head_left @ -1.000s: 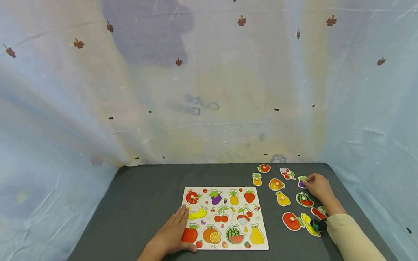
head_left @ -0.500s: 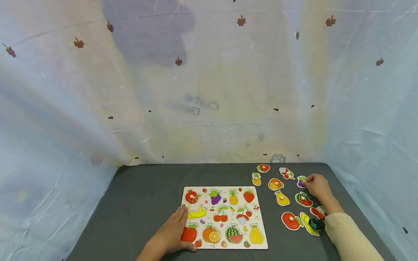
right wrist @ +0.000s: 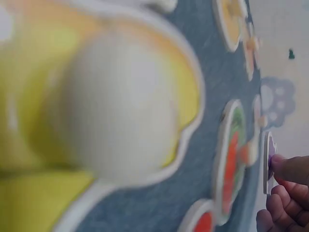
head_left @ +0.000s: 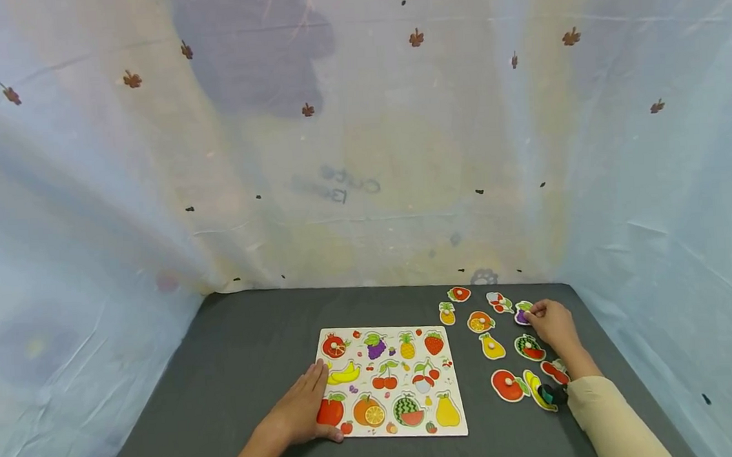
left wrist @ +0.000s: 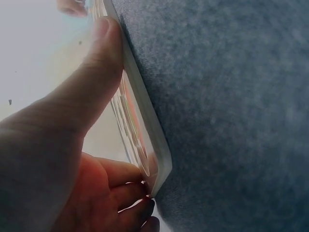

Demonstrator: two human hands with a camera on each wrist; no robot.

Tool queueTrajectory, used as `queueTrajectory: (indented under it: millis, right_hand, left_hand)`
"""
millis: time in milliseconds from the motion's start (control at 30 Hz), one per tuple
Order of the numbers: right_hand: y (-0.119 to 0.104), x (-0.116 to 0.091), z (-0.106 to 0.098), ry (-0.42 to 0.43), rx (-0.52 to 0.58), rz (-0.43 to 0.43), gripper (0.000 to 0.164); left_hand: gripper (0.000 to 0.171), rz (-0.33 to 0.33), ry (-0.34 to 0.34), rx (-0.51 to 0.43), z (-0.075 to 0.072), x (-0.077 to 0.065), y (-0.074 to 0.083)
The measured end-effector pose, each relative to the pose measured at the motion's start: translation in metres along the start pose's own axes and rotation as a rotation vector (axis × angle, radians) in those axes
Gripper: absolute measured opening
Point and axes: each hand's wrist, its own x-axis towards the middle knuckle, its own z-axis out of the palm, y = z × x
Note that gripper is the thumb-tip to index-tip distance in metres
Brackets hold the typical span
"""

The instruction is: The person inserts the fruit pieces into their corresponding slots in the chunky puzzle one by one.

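- Cream sleeve (head_left: 615, 419) at the near edge, on the right arm.
- Left hand (head_left: 297, 408) rests at the left side of a white fruit board (head_left: 389, 332), fingers fairly straight, thumb spread wide to its near edge; it seems to be steadying the board.
- Banana piece (head_left: 534, 389) and a red fruit piece (head_left: 507, 385) lie just beside each other, right of the board; watermelon piece (head_left: 529, 347) and pear piece (head_left: 492, 347) lie farther off.
- Right hand (head_left: 556, 325) pinches the grape piece (head_left: 522, 313), near the desk's (head_left: 243, 373) far right; its knob is hidden, and whether it is off the desk I cannot tell.
- Taking hold of that piece looks like the step in hand; the next move seems to call for a firm pinch and a straight lift, clear of the cherry piece (head_left: 499, 302) just beside it.
- Pale curtain (head_left: 362, 153) hangs behind.
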Motion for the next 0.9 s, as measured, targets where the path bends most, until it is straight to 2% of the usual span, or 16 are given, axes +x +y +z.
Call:
queueTrajectory:
  millis: [233,533,900]
  right_hand:
    - [-0.032,-0.007,0.004,0.017,0.032,-0.115,0.022]
    - [-0.081,-0.031,0.016,0.007,0.058,-0.231,0.018]
    - [-0.117,-0.046,0.034,-0.028,0.116,-0.368,0.015]
  left_hand:
    - [0.134,0.001,0.008,0.001,0.0,-0.001,0.0]
    - [0.133,0.007,0.008,0.001,-0.004,-0.001,0.002]
    - [0.133,0.009,0.004,-0.016,-0.002,-0.002,0.001]
